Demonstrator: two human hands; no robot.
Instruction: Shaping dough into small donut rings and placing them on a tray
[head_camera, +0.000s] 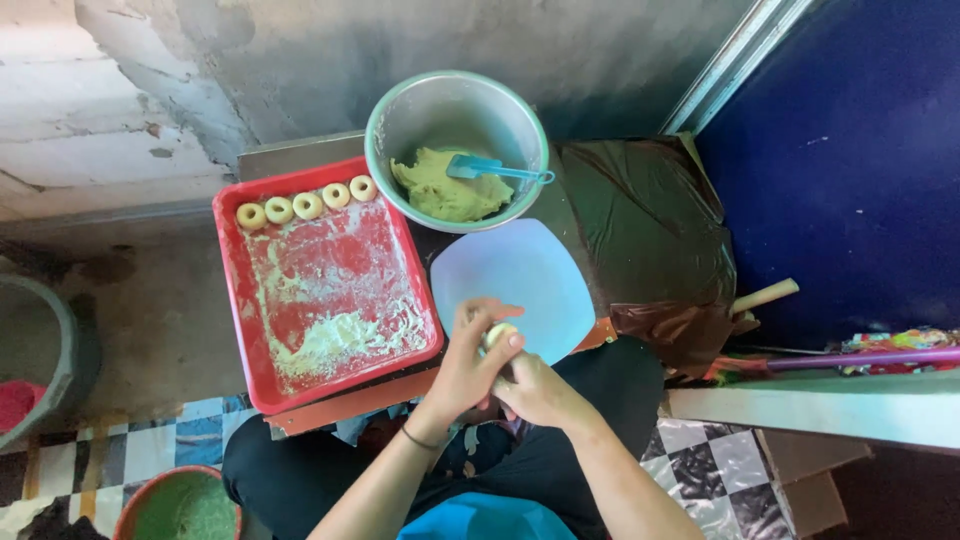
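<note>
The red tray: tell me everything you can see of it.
The red tray is a shallow, square, plastic-looking pan with rounded corners, lying flat on a low surface left of the metal bowl. White flour dusts its floor, heaped near the front edge. Five ring-shaped dough pieces sit in a row along its far edge. Neither hand touches it.
</note>
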